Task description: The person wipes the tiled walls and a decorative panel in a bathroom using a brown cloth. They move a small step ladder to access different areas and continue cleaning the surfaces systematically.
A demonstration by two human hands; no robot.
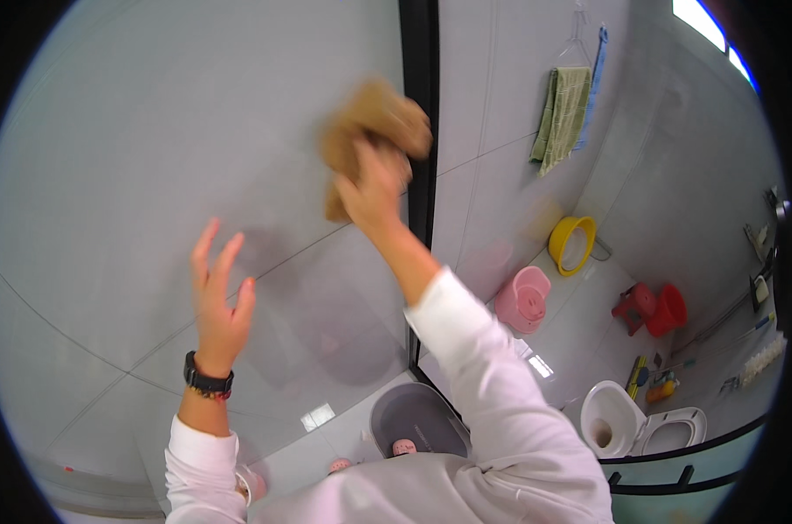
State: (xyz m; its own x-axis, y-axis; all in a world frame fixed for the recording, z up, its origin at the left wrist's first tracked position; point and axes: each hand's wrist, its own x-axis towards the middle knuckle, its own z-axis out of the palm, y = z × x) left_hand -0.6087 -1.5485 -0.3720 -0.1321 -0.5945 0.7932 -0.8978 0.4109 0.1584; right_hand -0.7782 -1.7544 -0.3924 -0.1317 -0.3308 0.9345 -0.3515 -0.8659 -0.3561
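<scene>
My right hand [377, 190] presses a brown cloth [386, 121] against the grey tiled wall [271, 118], close to the black door frame [419, 164]. Cloth and fingers are blurred, and folds of the cloth hide part of the grip. Lower and to the left, my left hand [222, 301] is held before the same wall with its fingers spread and nothing in them; whether it touches the tiles I cannot tell. A black watch band and a beaded bracelet circle the left wrist.
Past the frame are green and blue towels [569, 111] on the wall, a yellow basin [571, 245], a pink potty seat [525, 301], a red stool [635, 306], a red bucket [668, 310] and a toilet [609, 419] with its lid raised. A grey mat [419, 416] lies below me.
</scene>
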